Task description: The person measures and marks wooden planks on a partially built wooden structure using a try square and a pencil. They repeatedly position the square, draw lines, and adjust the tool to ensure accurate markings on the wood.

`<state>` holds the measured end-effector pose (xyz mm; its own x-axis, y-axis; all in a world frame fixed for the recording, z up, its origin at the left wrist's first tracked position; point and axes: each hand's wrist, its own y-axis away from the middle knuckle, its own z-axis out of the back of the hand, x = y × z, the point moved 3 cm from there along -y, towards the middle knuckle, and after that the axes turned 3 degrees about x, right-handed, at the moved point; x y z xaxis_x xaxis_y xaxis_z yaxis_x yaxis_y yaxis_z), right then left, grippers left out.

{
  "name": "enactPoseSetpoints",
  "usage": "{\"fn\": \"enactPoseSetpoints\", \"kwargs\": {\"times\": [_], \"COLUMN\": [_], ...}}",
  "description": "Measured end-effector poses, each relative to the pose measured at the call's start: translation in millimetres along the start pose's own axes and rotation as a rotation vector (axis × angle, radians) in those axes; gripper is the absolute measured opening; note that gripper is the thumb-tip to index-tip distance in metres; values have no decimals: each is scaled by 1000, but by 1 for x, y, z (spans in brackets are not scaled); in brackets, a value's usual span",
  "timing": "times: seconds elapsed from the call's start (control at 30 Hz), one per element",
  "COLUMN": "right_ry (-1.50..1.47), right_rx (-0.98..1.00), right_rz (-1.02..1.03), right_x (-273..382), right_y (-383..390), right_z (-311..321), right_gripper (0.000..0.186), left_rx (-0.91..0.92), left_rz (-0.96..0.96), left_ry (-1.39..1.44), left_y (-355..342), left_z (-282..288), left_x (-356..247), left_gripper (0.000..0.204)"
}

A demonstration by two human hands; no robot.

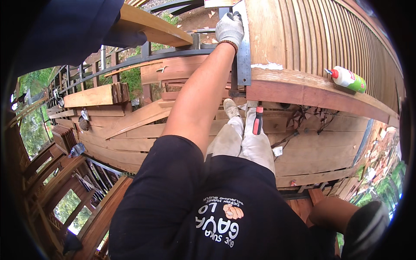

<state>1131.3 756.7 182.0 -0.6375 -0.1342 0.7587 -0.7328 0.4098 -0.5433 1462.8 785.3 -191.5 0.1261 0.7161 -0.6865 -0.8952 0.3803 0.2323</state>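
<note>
My left hand point(229, 30), in a pale knitted glove, is closed at the upper end of a metal straightedge point(243, 65) beside the slatted wooden panel point(264, 34); what its fingertips hold is unclear. A white smear point(266, 66) marks the panel near its edge. A white-and-green glue bottle point(349, 79) with a red cap lies on that edge. A red-and-black tool handle point(258, 120) hangs just below the panel's beam. My right forearm point(329, 212) shows at the lower right, ending in a dark grey shape whose fingers I cannot make out.
Dark fabric point(69, 30) and a pale timber point(156, 27) fill the upper left beside a metal frame point(130, 63). Stacked boards point(93, 97) lie at the left. My feet are on a plank surface point(316, 143) with straps point(303, 123) and offcuts. A plastic bottle point(77, 149) sits at the left.
</note>
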Motion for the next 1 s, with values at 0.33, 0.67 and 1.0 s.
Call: {"fn": "enactPoseSetpoints", "kwargs": {"times": [0.33,0.67,1.0], "right_ry": [33,444,95], "right_rx": [-222,-223,-473], "right_rz": [-923,-797,-756], "right_x": [-132,-213,-281], "right_y": [133,148,122], "right_z": [36,72,117], "right_gripper": [36,32,49], "left_rx": [-12,-11,15], "left_rz": [15,27,15], "left_ry": [-15,-26,-16], "left_y": [-3,-4,-5], "left_z": [-6,-5,0], "left_x": [3,4,-8], "left_gripper": [47,46,44]}}
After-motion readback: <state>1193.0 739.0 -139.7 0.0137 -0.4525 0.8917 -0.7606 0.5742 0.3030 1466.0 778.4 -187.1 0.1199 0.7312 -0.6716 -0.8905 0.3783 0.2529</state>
